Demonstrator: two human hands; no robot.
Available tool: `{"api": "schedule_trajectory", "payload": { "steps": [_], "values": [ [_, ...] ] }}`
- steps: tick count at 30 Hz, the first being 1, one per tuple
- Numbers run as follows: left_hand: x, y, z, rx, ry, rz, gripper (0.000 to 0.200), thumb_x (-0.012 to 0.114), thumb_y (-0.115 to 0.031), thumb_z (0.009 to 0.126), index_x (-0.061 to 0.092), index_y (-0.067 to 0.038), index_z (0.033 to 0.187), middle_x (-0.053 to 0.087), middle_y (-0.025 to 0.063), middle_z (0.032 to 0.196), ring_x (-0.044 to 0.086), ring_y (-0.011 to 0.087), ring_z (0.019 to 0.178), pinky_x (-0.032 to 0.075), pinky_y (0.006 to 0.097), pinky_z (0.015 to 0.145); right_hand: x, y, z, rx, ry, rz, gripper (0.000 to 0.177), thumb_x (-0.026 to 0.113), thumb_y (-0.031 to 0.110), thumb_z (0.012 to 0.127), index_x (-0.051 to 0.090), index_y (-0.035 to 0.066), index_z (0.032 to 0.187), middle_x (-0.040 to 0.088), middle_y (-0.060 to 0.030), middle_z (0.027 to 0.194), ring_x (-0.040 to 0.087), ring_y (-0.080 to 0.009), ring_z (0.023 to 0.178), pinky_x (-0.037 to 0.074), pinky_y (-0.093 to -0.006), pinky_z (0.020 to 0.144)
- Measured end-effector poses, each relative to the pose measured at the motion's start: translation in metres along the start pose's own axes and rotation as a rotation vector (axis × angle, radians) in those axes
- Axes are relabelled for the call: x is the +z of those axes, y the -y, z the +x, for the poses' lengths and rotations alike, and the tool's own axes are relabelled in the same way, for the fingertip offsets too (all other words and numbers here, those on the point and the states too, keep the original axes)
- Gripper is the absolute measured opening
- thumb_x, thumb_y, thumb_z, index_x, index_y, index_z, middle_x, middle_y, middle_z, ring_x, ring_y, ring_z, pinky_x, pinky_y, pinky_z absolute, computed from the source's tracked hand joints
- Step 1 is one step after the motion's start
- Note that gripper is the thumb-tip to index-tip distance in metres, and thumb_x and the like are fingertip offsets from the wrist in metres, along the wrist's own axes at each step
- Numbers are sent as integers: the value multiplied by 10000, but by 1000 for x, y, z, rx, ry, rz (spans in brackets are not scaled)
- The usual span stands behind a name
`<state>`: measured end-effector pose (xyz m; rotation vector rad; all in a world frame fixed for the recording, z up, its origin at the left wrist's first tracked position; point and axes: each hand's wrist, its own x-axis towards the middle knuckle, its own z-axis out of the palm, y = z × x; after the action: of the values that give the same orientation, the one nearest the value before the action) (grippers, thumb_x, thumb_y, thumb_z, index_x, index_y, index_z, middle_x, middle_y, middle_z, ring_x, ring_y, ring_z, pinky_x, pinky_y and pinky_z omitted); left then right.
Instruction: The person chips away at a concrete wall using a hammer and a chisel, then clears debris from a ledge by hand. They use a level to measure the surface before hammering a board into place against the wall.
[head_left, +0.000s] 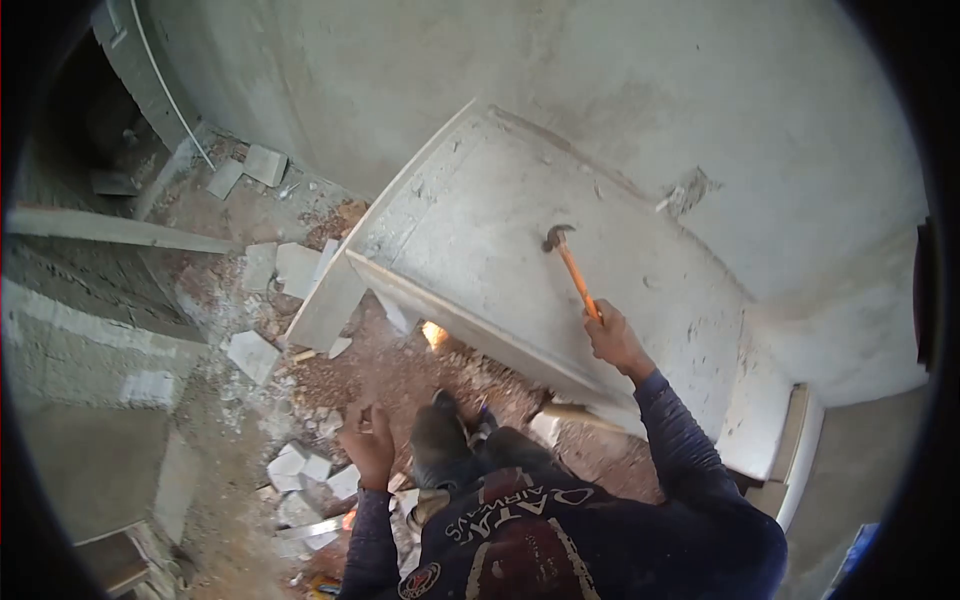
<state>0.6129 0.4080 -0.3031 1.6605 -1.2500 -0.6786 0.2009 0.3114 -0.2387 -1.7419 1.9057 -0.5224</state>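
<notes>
My right hand point(615, 340) is closed around the orange handle of a claw hammer point(577, 272). The dark metal head rests against or hovers just over a grey concrete slab point(510, 190); contact is hard to judge. Lower left of the slab, my left hand point(368, 447) is raised over the rubble floor with its fingers curled in. Whatever those fingers hold, if anything, cannot be made out. Along the slab's near side runs a raised edge point(480, 325), and an upright thin panel point(330, 290) stands at its left end.
Broken tile pieces point(253, 355) and debris lie on the reddish dirt floor left of my legs. More pale fragments point(290, 468) are below my left hand. A plastered wall point(640, 80) rises behind the slab. At left, a long beam point(120, 229) juts across.
</notes>
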Motion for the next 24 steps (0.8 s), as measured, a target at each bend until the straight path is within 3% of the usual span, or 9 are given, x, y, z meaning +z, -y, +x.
{"api": "schedule_trajectory", "payload": {
  "steps": [2, 3, 5, 10, 12, 14, 16, 20, 24],
  "values": [
    [-32, -10, -7, -73, -11, 34, 164, 601, -98, 942, 675, 24, 1024, 673, 91, 796, 621, 123, 728, 494, 283, 685, 11, 34, -11, 413, 166, 693, 153, 559, 170, 967, 536, 52, 1062, 530, -50, 692, 519, -181, 498, 408, -333, 439],
    [-36, -12, -3, -45, -101, -37, 161, 607, -109, 949, 674, 18, 1022, 646, 64, 755, 580, 93, 692, 471, 263, 660, 18, 43, -12, 413, 154, 719, 153, 559, 170, 967, 536, 52, 1062, 530, -50, 692, 519, -181, 498, 408, -333, 439],
    [-45, -22, 13, 4, -195, -142, 158, 616, -116, 955, 673, 13, 1029, 632, 26, 747, 562, 76, 678, 456, 246, 642, 31, 59, -13, 489, 93, 955, 137, 555, 161, 976, 514, 66, 1067, 391, 48, 691, 372, -57, 496, 324, -252, 392],
    [-66, -54, 98, 154, -85, -133, 146, 624, -78, 942, 674, 12, 1044, 651, 40, 797, 583, 92, 722, 467, 246, 680, 61, 95, -18, 623, -41, 1414, 151, 536, 179, 985, 512, 47, 1055, 395, 30, 690, 342, -66, 472, 257, -247, 365],
    [-77, -55, 151, 393, -64, -139, 143, 629, -61, 933, 675, 14, 1045, 670, 53, 848, 599, 108, 759, 479, 254, 718, 80, 107, -14, 626, -156, 1564, 156, 528, 186, 990, 512, 46, 1057, 391, 30, 686, 328, -62, 469, 237, -241, 361],
    [-93, -65, 208, 440, 50, -127, 166, 632, -44, 943, 648, 37, 1088, 677, 66, 926, 626, 119, 864, 499, 265, 818, 102, 114, -7, 648, -278, 1870, 182, 509, 200, 1001, 516, 40, 1087, 402, 26, 684, 328, -61, 470, 235, -236, 359],
    [-104, -89, 268, 741, 86, 25, 179, 629, -38, 937, 638, 31, 1102, 669, 97, 1056, 622, 161, 975, 491, 293, 868, 133, 137, -1, 653, -374, 1918, 180, 498, 195, 1006, 511, 43, 1102, 403, 24, 683, 332, -62, 474, 246, -234, 365],
    [-64, -201, 350, 1152, 153, 149, 290, 664, -53, 894, 618, 8, 1175, 612, 166, 1228, 564, 300, 1176, 421, 396, 1013, 136, 172, 31, 584, -541, 2110, 177, 466, 183, 1021, 491, 57, 1144, 405, 19, 681, 349, -70, 489, 284, -225, 392],
    [36, -311, 410, 1575, 148, 171, 473, 724, -118, 831, 590, -57, 1280, 518, 167, 1384, 446, 356, 1315, 347, 459, 1090, 133, 175, 60, 449, -646, 2395, 161, 492, 164, 1015, 484, 74, 1148, 403, 21, 683, 351, -72, 496, 291, -217, 410]
  ]
}}
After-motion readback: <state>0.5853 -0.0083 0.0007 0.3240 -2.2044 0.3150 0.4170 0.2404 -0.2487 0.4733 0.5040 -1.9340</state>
